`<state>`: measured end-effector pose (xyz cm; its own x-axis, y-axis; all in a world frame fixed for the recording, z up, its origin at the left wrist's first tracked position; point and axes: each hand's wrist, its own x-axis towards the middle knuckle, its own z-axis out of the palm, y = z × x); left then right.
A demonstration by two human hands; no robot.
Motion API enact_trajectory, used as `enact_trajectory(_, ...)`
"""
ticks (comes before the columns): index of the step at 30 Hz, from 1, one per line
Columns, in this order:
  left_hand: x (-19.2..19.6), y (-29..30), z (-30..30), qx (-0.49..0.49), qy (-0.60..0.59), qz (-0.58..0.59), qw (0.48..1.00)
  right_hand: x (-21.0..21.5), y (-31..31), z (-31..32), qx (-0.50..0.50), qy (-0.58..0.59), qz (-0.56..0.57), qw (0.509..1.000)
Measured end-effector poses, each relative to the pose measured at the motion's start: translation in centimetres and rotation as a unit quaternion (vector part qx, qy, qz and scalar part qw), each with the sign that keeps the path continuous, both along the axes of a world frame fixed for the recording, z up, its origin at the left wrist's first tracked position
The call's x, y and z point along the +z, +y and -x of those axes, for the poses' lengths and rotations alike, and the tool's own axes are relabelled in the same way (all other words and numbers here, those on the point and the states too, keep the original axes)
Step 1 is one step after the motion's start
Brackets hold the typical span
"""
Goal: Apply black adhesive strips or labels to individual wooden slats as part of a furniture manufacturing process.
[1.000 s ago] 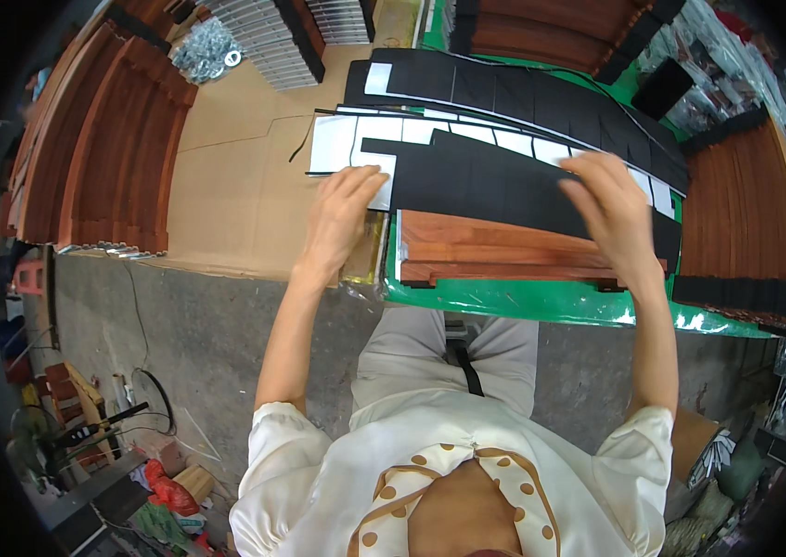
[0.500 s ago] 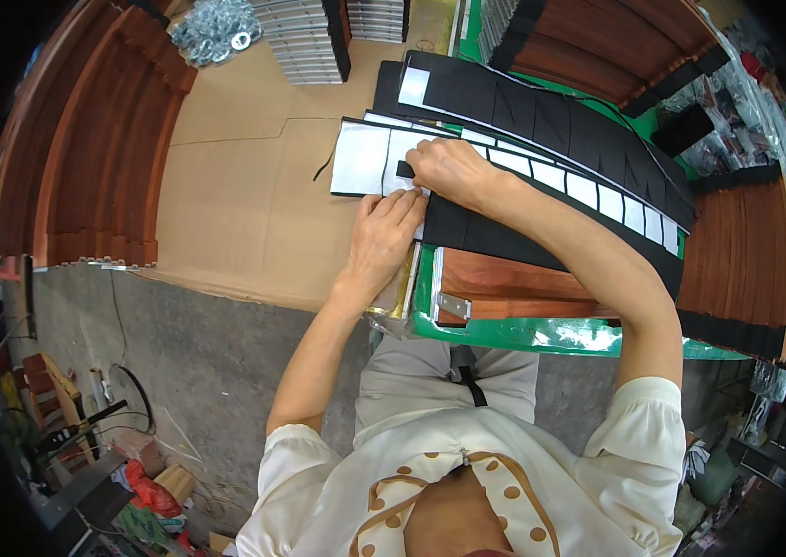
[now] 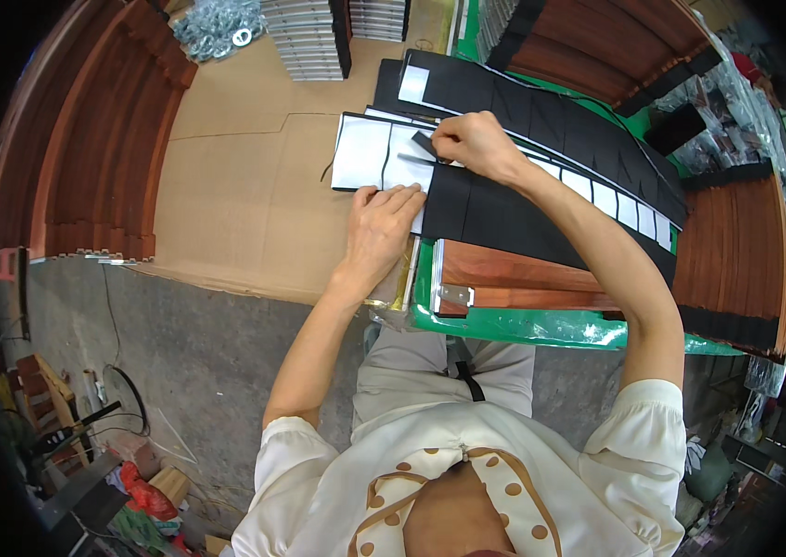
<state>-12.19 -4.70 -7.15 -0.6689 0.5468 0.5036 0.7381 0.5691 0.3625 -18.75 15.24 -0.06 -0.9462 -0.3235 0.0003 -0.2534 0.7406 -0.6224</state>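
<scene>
My right hand (image 3: 478,141) is closed on a black strip (image 3: 423,142), whose short end stands up to the left of the fingers. Under it lies a white-faced sheet (image 3: 359,153) with black edges, crossed by a thin dark line. My left hand (image 3: 380,227) rests with fingers laid flat on the sheet's near edge, holding nothing. A black sheet (image 3: 514,218) stretches rightward beneath my right forearm. Beyond it a row of white rectangles (image 3: 603,197) runs along another strip, partly hidden by my right arm.
Brown cardboard (image 3: 244,186) covers the table's left side. Reddish-brown slats are stacked at left (image 3: 101,148) and right (image 3: 736,246). Nearby are a wooden board (image 3: 523,278) on green covering, more black sheets (image 3: 504,97), metal washers (image 3: 217,28) and upright silvery stacks (image 3: 305,37).
My right hand has moved right and slightly away from me, and the black strip end now rises off the white face. My left hand has stayed almost in place.
</scene>
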Motion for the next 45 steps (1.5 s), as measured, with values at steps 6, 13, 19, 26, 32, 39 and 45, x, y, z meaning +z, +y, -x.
enact_trajectory(6,0.8,-1.1,0.1,0.005,-0.049,-0.009,0.999,5.4,1.6,-4.1,-0.143,0.0,0.147,0.979)
enact_trajectory(13,12.7,1.1,-6.0,0.048,-0.217,-0.332,0.917,9.2,1.5,-14.5,0.025,0.485,-0.034,0.873)
enact_trajectory(19,16.1,4.5,-11.7,-0.06,-0.258,-0.281,0.922,9.7,3.4,-21.2,0.04,0.568,-0.132,0.812)
enact_trajectory(26,14.6,7.9,-14.8,-0.144,-0.144,-0.181,0.962,8.1,7.9,-27.9,-0.038,0.349,0.076,0.933)
enact_trajectory(32,12.7,10.7,-16.2,-0.247,-0.037,-0.131,0.959,6.2,10.1,-31.6,-0.081,0.341,0.067,0.934)
enact_trajectory(39,13.0,15.0,-16.4,-0.267,-0.053,-0.076,0.959,5.9,14.5,-33.4,-0.139,0.337,0.019,0.931)
enact_trajectory(45,12.2,22.6,-16.0,-0.171,-0.038,-0.058,0.983,6.7,22.2,-32.9,-0.245,0.278,-0.017,0.929)
